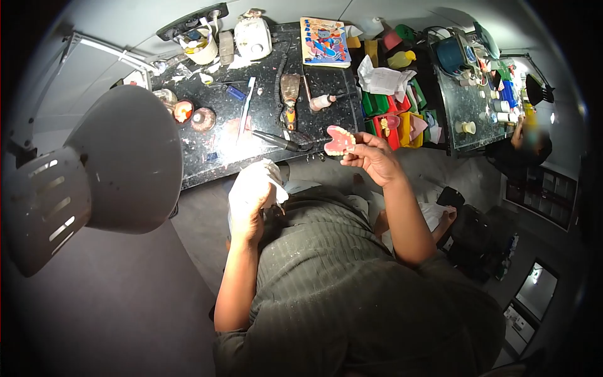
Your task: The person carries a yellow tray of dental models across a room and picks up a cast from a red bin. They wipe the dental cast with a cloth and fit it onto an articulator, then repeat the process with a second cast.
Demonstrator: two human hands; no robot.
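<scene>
R hand (374,160): fingers pinched on one side of a pink denture w/ pale teeth (338,139), which I hold up by the near edge of the dark surface (264,53). Risk, as I judge it: w/ only that side gripped, a loose pinch or a knock on the edge could drop and crack it. L hand (247,198): fingers closed on a crumpled white cloth (271,176); loose folds could snag. Both forearms slope up, elbows bent, L hand lower.

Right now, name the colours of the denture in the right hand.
Pink base, cream teeth on the denture; head view.
</scene>
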